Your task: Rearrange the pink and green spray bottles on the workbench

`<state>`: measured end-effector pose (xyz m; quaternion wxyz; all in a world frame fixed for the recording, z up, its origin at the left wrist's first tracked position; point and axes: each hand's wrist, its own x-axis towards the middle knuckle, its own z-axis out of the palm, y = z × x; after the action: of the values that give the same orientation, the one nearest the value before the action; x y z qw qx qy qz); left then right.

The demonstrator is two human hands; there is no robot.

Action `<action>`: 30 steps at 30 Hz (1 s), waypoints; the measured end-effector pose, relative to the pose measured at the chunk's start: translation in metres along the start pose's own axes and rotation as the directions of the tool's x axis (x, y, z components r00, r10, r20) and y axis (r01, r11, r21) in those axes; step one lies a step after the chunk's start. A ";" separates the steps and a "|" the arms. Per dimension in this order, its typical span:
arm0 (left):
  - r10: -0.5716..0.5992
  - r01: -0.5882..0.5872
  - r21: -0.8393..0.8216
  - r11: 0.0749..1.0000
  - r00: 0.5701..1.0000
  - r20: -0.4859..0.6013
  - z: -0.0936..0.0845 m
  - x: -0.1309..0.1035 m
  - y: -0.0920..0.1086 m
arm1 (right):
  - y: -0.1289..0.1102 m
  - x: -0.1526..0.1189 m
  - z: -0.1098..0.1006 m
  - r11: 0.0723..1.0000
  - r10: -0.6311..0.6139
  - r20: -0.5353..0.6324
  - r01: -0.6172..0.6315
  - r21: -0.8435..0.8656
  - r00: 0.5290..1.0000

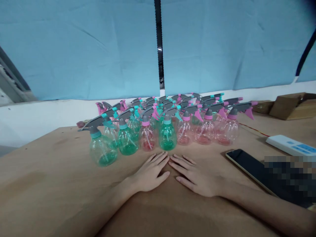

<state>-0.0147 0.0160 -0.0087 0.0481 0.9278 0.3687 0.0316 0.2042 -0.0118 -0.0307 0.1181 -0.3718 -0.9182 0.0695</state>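
No text can be read
On the white device (281,143) at the right of the desk (49,171), the blue panels (306,148) are too blurred (and too small) to give any letter or number.

I see blue sheeting (86,49), parted by a dark strip (159,42), above a white wall (49,113) behind the wooden table (56,171).

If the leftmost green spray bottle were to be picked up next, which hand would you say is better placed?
Probably the left hand: flat on the table and holding nothing, it lies nearer that green bottle than the right hand does.
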 end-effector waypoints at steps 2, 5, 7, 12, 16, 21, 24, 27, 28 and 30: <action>0.003 -0.003 0.013 1.000 1.000 0.000 0.000 0.001 0.000 | 0.002 -0.002 0.001 1.000 -0.014 -0.005 0.014 0.016 1.000; -0.001 0.001 0.028 1.000 1.000 -0.003 -0.001 0.001 0.001 | 0.004 -0.004 0.003 0.999 -0.017 -0.022 0.017 0.034 1.000; -0.006 0.006 0.036 0.999 1.000 -0.004 -0.001 0.001 0.001 | 0.004 -0.003 0.002 0.999 -0.020 -0.024 0.021 0.036 1.000; 0.004 -0.003 0.037 0.999 1.000 -0.017 -0.001 0.002 0.001 | 0.003 -0.003 0.001 0.999 -0.022 -0.022 0.022 0.025 1.000; 0.019 -0.018 0.029 0.999 0.999 -0.037 0.000 0.001 -0.001 | 0.003 -0.003 0.002 0.999 -0.020 -0.032 0.021 0.038 0.999; 0.018 -0.017 0.036 0.999 0.999 -0.036 0.001 0.001 -0.001 | 0.003 -0.003 0.001 0.999 -0.016 -0.025 0.017 0.029 1.000; 0.018 -0.017 0.037 0.999 0.999 -0.031 0.000 0.001 0.000 | 0.002 -0.002 0.000 1.000 -0.017 -0.016 0.017 0.014 1.000; 0.018 -0.016 0.037 0.999 0.999 -0.032 -0.001 0.001 0.001 | 0.001 -0.003 -0.001 1.000 -0.020 -0.015 0.020 0.004 1.000; 0.017 -0.016 0.037 0.999 0.999 -0.034 -0.002 0.001 0.001 | 0.001 -0.003 -0.001 1.000 -0.019 -0.018 0.019 0.004 1.000; 0.017 -0.015 0.036 0.999 0.999 -0.036 -0.002 0.002 0.001 | 0.001 -0.003 -0.002 1.000 -0.020 -0.028 0.020 0.005 0.999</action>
<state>-0.0130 0.0163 -0.0068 0.0247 0.9307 0.3626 0.0422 0.2072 -0.0131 -0.0297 0.1324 -0.3634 -0.9199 0.0655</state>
